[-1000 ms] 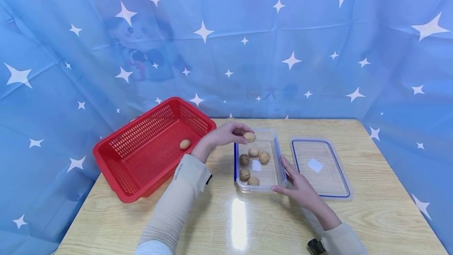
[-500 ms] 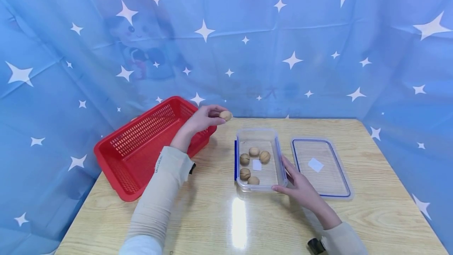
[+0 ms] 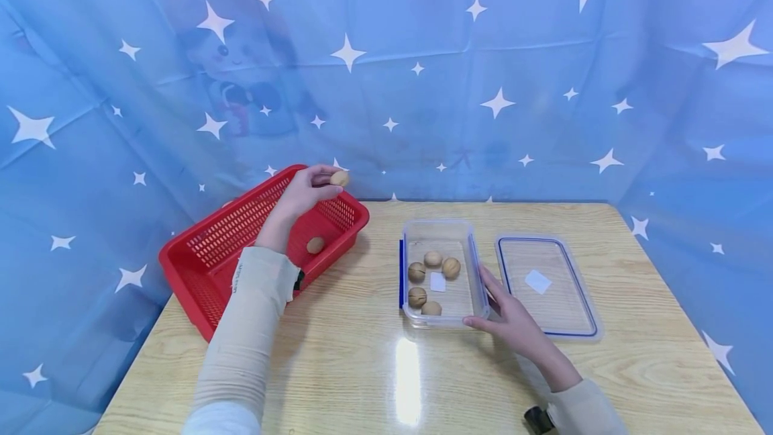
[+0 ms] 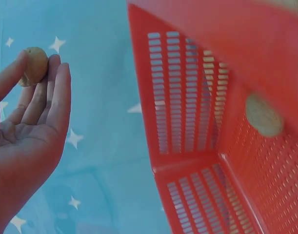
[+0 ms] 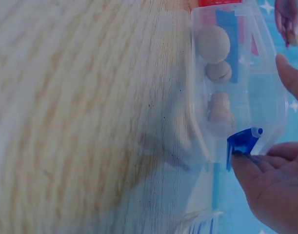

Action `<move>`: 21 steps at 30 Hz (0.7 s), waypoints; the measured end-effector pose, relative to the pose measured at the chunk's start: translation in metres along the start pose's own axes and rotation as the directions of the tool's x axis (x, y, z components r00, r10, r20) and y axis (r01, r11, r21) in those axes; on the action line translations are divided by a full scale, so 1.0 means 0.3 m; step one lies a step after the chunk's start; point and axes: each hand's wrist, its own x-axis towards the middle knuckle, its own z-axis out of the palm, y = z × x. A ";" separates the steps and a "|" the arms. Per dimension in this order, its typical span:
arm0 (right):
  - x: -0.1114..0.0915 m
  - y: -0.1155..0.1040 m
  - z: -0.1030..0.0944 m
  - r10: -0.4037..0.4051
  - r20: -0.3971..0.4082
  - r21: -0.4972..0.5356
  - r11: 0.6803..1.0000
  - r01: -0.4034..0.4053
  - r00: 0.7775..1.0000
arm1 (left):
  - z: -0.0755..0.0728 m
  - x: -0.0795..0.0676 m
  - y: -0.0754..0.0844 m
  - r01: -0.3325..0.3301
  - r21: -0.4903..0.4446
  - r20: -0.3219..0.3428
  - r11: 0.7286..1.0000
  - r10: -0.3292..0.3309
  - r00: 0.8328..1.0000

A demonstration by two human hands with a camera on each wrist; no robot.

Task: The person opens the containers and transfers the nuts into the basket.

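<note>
Head view: left hand [image 3: 302,195] pinches 1 walnut [image 3: 339,178] above the red basket [image 3: 241,227].
Basket floor lies directly below; right hand [image 3: 510,317], fingers straight, steadies the clear container [image 3: 477,274].

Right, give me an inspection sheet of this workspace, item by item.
Surface: light wooden table, glare patch near the front edge.
Job's things: held walnut above the red basket; one walnut in the basket; five walnuts in the clear container.
Clutter: clear lid with a blue rim lies flat to the right of the container.
Grips: left hand pinches the held walnut in its fingertips over the basket's far end; right hand rests against the container's near right corner.
Cables: nothing seen.
Surroundings: blue star-printed cloth behind and to both sides of the table.
</note>
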 end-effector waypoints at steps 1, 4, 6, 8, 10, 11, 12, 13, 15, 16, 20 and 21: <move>0.000 0.000 0.000 0.001 0.000 0.001 1.000 -0.001 1.000 | -0.010 -0.001 -0.004 0.006 -0.009 -0.008 1.000 -0.006 1.000; 0.000 -0.002 0.000 0.001 -0.002 0.004 1.000 -0.001 1.000 | -0.037 -0.003 -0.020 0.031 -0.033 -0.030 0.999 -0.032 0.999; -0.001 -0.005 -0.001 0.002 -0.002 0.004 1.000 -0.002 1.000 | -0.054 -0.014 -0.016 0.057 -0.040 -0.041 0.998 -0.058 0.997; 0.000 -0.009 -0.001 0.002 -0.002 0.003 1.000 -0.002 1.000 | -0.071 -0.021 -0.028 0.072 -0.047 -0.053 0.996 -0.074 0.996; 0.001 -0.012 -0.002 0.004 -0.002 -0.002 1.000 -0.004 1.000 | -0.088 -0.026 -0.043 0.080 -0.038 -0.068 0.996 -0.082 0.994; 0.001 -0.013 -0.002 0.005 -0.001 -0.003 1.000 -0.005 1.000 | -0.095 -0.029 -0.051 0.084 -0.028 -0.078 0.996 -0.086 0.993; 0.001 -0.013 -0.002 0.005 0.000 -0.003 1.000 -0.005 1.000 | -0.102 -0.025 -0.072 0.086 -0.023 -0.087 0.996 -0.087 0.992; 0.002 -0.013 -0.002 0.006 -0.001 -0.003 1.000 -0.006 1.000 | -0.108 -0.027 -0.084 0.084 -0.016 -0.094 0.996 -0.085 0.992; 0.003 -0.012 -0.001 0.005 0.000 -0.002 1.000 -0.005 1.000 | -0.120 -0.030 -0.103 0.098 -0.022 -0.104 0.995 -0.100 0.990; 0.003 -0.011 0.000 0.006 0.001 -0.001 1.000 -0.006 1.000 | -0.125 -0.033 -0.110 0.107 -0.027 -0.104 0.994 -0.109 0.989; 0.003 -0.008 0.001 0.003 0.001 0.001 1.000 -0.003 1.000 | -0.149 -0.040 -0.134 0.132 -0.058 -0.091 0.990 -0.137 0.986; 0.003 -0.008 0.001 0.004 0.001 0.000 1.000 -0.004 1.000 | -0.156 -0.042 -0.139 0.139 -0.054 -0.093 0.989 -0.143 0.985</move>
